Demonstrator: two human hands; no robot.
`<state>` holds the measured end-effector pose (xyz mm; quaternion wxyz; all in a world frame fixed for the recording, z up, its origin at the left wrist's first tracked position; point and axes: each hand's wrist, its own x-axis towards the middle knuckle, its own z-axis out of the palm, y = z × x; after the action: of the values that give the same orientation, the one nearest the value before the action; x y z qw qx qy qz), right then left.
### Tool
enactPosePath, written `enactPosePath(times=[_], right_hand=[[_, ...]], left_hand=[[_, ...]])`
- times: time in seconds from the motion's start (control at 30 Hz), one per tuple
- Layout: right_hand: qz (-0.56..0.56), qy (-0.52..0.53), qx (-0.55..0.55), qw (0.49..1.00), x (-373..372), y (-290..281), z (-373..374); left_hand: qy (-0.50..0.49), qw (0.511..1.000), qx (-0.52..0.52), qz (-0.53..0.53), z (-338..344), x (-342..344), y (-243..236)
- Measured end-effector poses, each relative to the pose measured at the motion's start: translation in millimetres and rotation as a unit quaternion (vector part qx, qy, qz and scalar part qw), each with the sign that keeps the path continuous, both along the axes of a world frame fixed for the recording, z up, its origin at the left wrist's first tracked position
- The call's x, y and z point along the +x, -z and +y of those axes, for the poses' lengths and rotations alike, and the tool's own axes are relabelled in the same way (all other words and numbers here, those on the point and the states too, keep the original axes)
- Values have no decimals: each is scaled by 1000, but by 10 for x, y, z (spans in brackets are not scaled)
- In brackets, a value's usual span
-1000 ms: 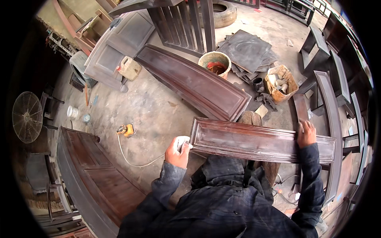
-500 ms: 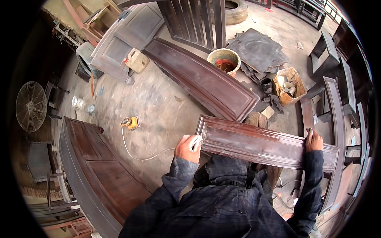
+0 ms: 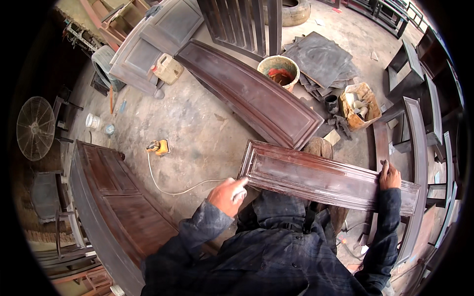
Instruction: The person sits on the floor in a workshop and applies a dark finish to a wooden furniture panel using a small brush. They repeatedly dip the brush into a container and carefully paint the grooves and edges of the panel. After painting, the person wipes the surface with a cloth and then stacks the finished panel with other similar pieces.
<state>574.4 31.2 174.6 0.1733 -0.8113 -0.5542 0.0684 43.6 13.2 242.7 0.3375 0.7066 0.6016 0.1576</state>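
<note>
A long dark brown wooden panel (image 3: 316, 178) with moulded edges lies across my lap, its left end tilted up slightly. At its lower left corner, my left hand (image 3: 227, 196) has one fingertip against the moulding and the other fingers curled. Whatever those fingers hold, if anything, is hidden; the fingertips look whitish and dusty. Toward the panel's right end, my right hand (image 3: 390, 176) grips it, thumb up over the surface. Just beyond lies a second, longer moulded panel (image 3: 256, 93), its near end close to the first.
A yellow power sander (image 3: 158, 147) with a pale cord rests on the floor at left. A bucket (image 3: 278, 74) and a box of odds and ends (image 3: 361, 105) stand beyond. A large panelled board (image 3: 123, 207) leans at left; dark frames (image 3: 417, 172) crowd the right.
My left hand has moved slightly down and left, and turned so one finger points at the panel's corner. My right hand keeps its place on the panel.
</note>
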Motion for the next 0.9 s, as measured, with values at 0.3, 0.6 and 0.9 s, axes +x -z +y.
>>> enactPosePath(times=[0.3, 0.6, 0.9], right_hand=[[-30, 1, 11, 999, 19, 44, 10], [-34, 2, 13, 999, 2, 66, 27], [-28, 19, 3, 999, -68, -26, 32]], left_hand=[[-196, 973, 116, -50, 288, 270, 312], [-177, 971, 155, -31, 403, 432, 302], [-176, 971, 160, -35, 258, 334, 201]])
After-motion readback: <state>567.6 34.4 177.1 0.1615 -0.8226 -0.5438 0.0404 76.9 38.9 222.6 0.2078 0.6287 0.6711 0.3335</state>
